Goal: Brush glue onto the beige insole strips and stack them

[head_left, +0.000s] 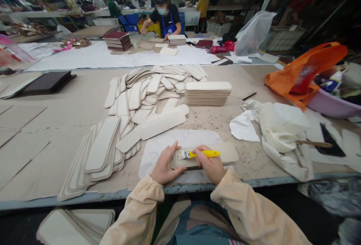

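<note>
My right hand [209,164] is closed around the yellow handle of a paintbrush [207,153], its bristles resting on the left part of a pale board piece [227,153] with rounded corners. At that piece's left end, my left hand [166,164] lies with thumb and fingers spread along the edges, touching it. Under the piece is a white sheet [152,149]. Left of my hands, long pale pieces [103,143] lie fanned out, and a loose heap of similar pieces [152,87] spreads behind them. A neat stack of pieces [208,94] stands behind my right hand.
To the right are a cloth-wrapped container [282,124] with a wooden stick [314,144] and an orange bag [304,74] over a pink basin [335,104]. Dark panels [45,82] lie at left. Across the table works another person [166,15]. The table's front edge [191,188] is close.
</note>
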Demonstrator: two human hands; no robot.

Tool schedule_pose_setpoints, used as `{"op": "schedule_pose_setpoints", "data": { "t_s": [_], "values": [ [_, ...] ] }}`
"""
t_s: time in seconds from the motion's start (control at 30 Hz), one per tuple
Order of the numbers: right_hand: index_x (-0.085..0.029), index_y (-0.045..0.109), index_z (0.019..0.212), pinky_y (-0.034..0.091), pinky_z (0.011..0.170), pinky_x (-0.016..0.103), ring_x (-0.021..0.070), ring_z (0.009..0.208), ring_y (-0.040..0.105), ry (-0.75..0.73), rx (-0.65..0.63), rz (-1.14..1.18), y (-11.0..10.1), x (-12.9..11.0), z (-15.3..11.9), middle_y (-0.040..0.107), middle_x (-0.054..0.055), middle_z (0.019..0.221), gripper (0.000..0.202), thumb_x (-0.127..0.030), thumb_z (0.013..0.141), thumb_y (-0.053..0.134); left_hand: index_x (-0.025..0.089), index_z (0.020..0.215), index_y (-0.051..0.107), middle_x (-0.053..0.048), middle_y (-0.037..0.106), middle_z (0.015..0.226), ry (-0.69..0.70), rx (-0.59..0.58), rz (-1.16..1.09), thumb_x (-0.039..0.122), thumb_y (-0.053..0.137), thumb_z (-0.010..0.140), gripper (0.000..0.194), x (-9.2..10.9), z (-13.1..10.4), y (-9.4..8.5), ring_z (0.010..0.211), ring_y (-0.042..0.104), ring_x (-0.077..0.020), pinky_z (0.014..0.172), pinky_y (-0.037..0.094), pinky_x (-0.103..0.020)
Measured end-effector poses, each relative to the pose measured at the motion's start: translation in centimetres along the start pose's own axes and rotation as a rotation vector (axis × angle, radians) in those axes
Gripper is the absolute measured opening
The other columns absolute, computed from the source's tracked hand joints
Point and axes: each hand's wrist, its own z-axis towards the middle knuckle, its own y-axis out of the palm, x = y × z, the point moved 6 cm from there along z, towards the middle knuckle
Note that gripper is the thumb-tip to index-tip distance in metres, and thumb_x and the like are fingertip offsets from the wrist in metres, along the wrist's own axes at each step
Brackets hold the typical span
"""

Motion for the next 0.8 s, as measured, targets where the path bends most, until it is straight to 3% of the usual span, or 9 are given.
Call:
{"op": "schedule_pose_setpoints", "data": {
  "t_s": [0.2, 0.63, 0.8],
  "values": [
    [-0.020, 0.060, 0.077, 0.036, 0.052, 0.024, 0.0118, 0.049, 0.047, 0.038, 0.073, -0.107, -2.8, 0.0, 0.2, 0.048, -0.006, 0.049, 0.026, -0.039, 0.089, 0.048, 0.025, 0.150, 0.009, -0.012, 0.053, 0.135, 0.003, -0.036, 0.107, 0.043, 0.066, 0.079, 0.093, -0.2, -0.1, 0.3, 0.127, 0.048, -0.0281, 0.113, 0.025, -0.055],
    [-0.020, 0.061, 0.076, 0.037, 0.055, 0.026, 0.0144, 0.051, 0.049, 0.070, 0.294, -0.343, -14.3, 0.9, -1.2, 0.048, -0.004, 0.050, 0.028, -0.042, 0.086, 0.046, 0.027, 0.150, 0.013, -0.010, 0.055, 0.134, 0.043, -0.011, 0.171, 0.043, 0.063, 0.081, 0.087, -0.8, -0.2, 0.5, 0.125, 0.050, -0.0277, 0.113, 0.029, -0.055],
    [-0.021, 0.060, 0.077, 0.037, 0.059, 0.028, 0.0170, 0.057, 0.053, 0.032, 0.336, -0.616, -15.8, -0.5, -2.2, 0.055, -0.001, 0.056, 0.030, -0.043, 0.088, 0.043, 0.027, 0.149, 0.013, -0.010, 0.054, 0.135, 0.040, -0.020, 0.163, 0.043, 0.063, 0.081, 0.086, -0.9, -0.2, 0.6, 0.126, 0.049, -0.0276, 0.113, 0.028, -0.055]
  ]
}}
